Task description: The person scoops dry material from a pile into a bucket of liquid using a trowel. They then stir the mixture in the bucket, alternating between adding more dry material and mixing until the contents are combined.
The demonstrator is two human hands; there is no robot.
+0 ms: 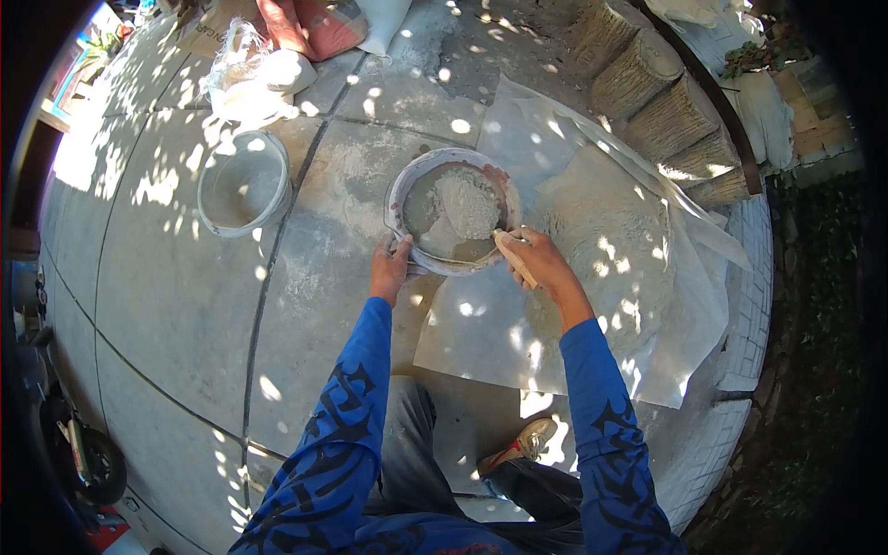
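Observation:
A round bucket [509,185] with a pale, stained rim stands on the ground in front of me. Inside it a heap of grey powdery mix [465,205] rises out of cloudy liquid. My left hand [392,265] is closed on the near left side of the bucket's rim. In my right hand [544,265] I grip the light wooden handle [514,259] of a hand tool, at the near right rim. The tool's working end reaches into the bucket and is mostly hidden, so its kind cannot be made out.
Left of the bucket stands a second whitish bucket [244,183]. A plastic sheet [481,347] smeared with grey material lies to the right. Log-like edging [638,69] borders the back right. White bags [264,79] and a red sack [324,28] lie at the back.

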